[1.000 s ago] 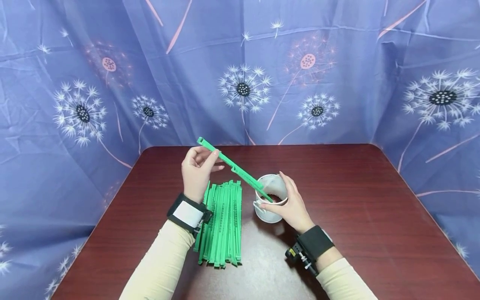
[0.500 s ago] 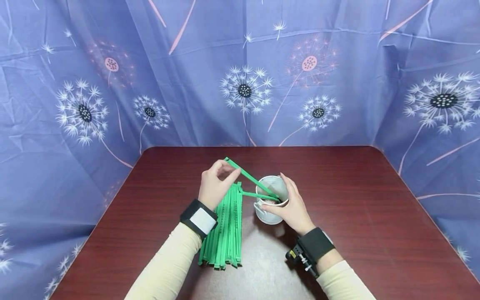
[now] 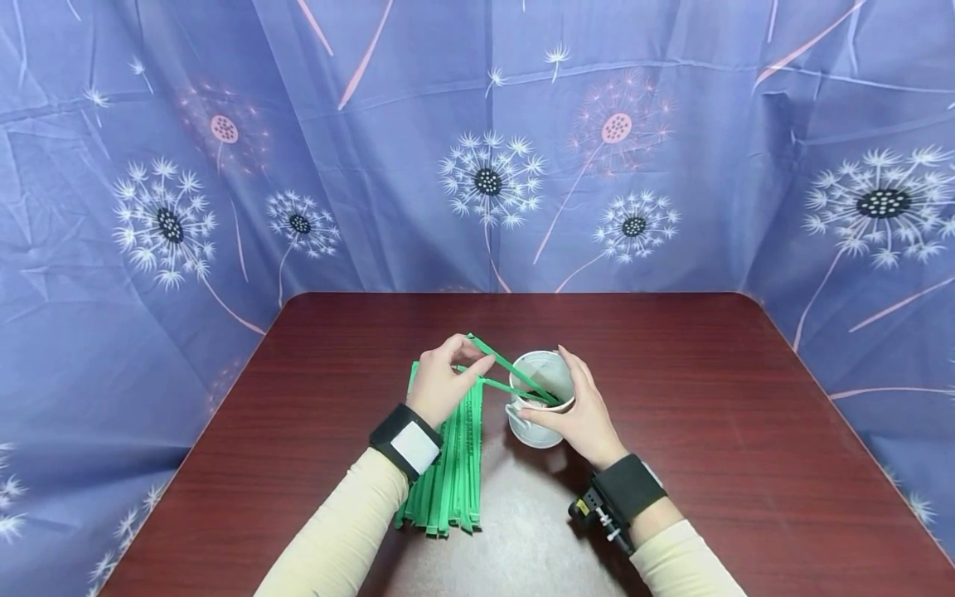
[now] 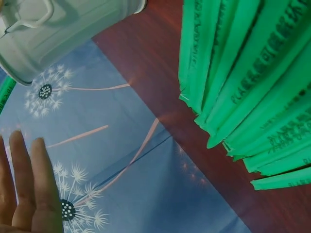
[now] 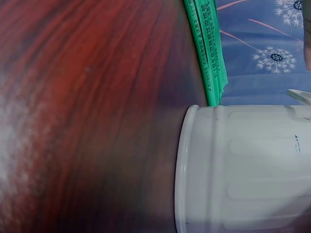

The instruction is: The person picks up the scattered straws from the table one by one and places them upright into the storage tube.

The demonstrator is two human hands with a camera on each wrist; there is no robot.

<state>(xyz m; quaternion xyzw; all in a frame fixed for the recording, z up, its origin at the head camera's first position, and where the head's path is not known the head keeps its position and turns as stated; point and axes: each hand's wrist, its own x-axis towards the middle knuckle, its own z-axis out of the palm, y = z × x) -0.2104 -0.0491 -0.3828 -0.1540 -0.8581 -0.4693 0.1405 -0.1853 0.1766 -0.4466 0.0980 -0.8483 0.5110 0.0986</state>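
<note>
A white metal-looking bucket [image 3: 537, 433] with a side handle stands on the table. My right hand [image 3: 585, 410] grips its rim and side, thumb at the near edge. My left hand [image 3: 438, 388] pinches a long green wrapped straw [image 3: 516, 370] near its upper end. That straw slants down, its lower end inside the bucket. A second green wrapped straw [image 3: 501, 385] also reaches into the bucket; its outer end is hidden by my left fingers. Under my left forearm lies a pile of green wrapped straws [image 3: 458, 473], seen close in the left wrist view with dark print [image 4: 252, 73].
The dark red wooden table [image 3: 709, 414] extends beyond both hands. Blue curtain [image 3: 373, 166] with dandelion prints hangs behind the far edge and along the sides. Each wrist wears a black strap [image 3: 630, 485].
My left hand has moved right and nearer, bringing the pinched straw deeper into the bucket. The two straws, close together at first, have spread apart. My right hand stays on the bucket.
</note>
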